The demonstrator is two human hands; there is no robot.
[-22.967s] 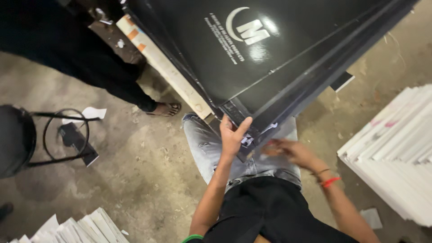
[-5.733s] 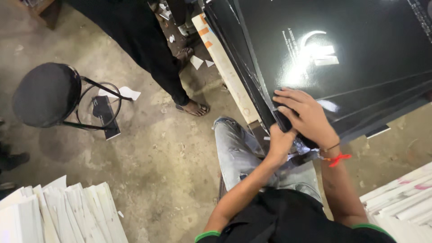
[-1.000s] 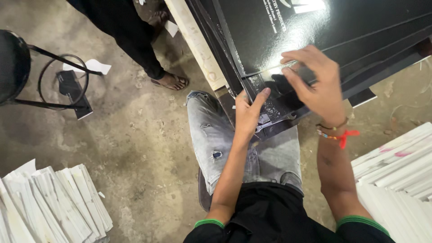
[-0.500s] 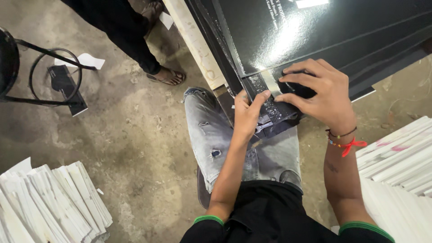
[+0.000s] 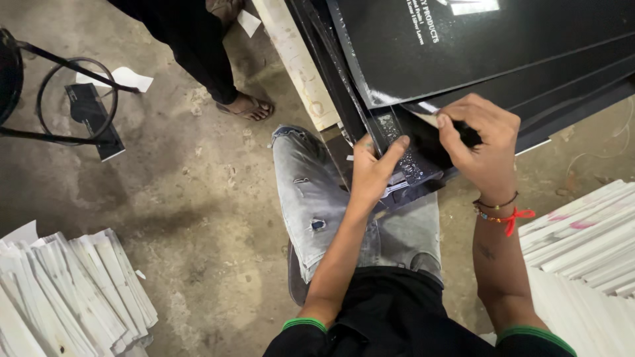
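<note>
Black shiny sheets (image 5: 489,53) lie in a big stack at the top right of the frame, with white print on the top one. Their lower corner hangs over the person's lap. The left hand (image 5: 372,173) is in the middle of the frame. It presses flat against the edge of the stack, with its fingers (image 5: 391,149) stretched out on a black corner piece (image 5: 410,165) that has shiny specks on it. The right hand (image 5: 483,149) is just beside it, a bit higher and to the right. Its fingers are curled and pinch the edge of one black sheet near the corner. A red thread and bead bands (image 5: 506,215) go around that wrist.

Grey jeans (image 5: 317,198) cover the person's legs under the stack. A pale wooden board (image 5: 294,63) runs along the left side of the sheets. Another person's foot in a sandal (image 5: 248,106) stands on the concrete floor (image 5: 185,198) at the upper middle. A black stool (image 5: 40,92) is at the upper left. White folded card piles sit at the lower left (image 5: 66,291) and at the right edge (image 5: 589,244).
</note>
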